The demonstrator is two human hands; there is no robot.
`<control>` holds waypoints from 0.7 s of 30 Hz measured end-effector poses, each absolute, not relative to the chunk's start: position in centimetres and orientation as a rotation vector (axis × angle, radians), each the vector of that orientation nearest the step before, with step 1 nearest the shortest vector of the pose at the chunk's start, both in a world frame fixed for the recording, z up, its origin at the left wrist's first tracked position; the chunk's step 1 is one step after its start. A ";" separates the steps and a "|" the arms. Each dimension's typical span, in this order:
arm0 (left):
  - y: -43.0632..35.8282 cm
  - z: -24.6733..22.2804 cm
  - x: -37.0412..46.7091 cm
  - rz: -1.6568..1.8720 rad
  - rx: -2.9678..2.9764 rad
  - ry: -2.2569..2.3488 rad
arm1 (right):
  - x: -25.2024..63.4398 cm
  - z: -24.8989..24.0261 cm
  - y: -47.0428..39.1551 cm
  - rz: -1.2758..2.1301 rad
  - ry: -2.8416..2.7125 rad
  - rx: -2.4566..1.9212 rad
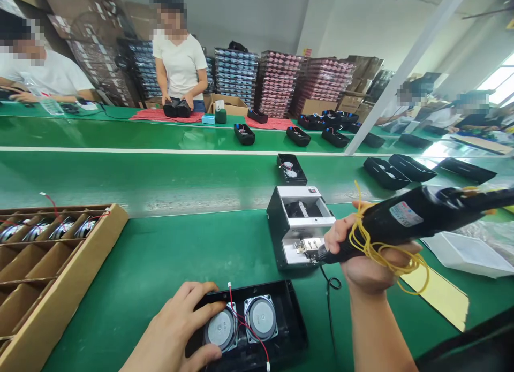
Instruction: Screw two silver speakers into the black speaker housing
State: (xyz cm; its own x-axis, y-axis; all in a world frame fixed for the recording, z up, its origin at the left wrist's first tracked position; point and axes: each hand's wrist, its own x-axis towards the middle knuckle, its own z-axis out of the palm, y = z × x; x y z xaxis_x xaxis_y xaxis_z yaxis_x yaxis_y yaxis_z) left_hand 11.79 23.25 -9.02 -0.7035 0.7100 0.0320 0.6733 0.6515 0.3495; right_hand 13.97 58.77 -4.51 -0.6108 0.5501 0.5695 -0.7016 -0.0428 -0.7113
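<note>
left hand (176, 332) lies flat, fingers spread, on the black tray (289, 313) at the near edge — by two speakers (241, 324). right hand (367, 257), forearm upright, clamps the driver (405, 219), tip at the feeder (299, 225) — belt (160, 179) beyond.

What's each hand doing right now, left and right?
Left hand: open, fingers spread flat on the black speaker housing.
Right hand: closed around the black electric screwdriver, tip at the screw feeder.

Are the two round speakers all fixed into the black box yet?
Both speakers already sit in the black tray, steadied by the left hand. The right hand holds the electric screwdriver at the screw feeder. Screwing looks not yet done.
</note>
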 end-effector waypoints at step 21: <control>24.6 -6.3 12.1 0.600 0.988 2.616 | 15.4 0.3 47.2 2.163 -1.274 0.565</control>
State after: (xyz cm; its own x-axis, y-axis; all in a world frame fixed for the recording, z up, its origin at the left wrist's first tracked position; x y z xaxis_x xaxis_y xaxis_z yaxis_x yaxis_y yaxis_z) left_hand 12.08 24.58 -6.33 -0.7266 0.6779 -0.1117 0.5616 0.6796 0.4719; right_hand 15.45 47.18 0.28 -0.7539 0.2522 0.6067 -0.6529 -0.3909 -0.6488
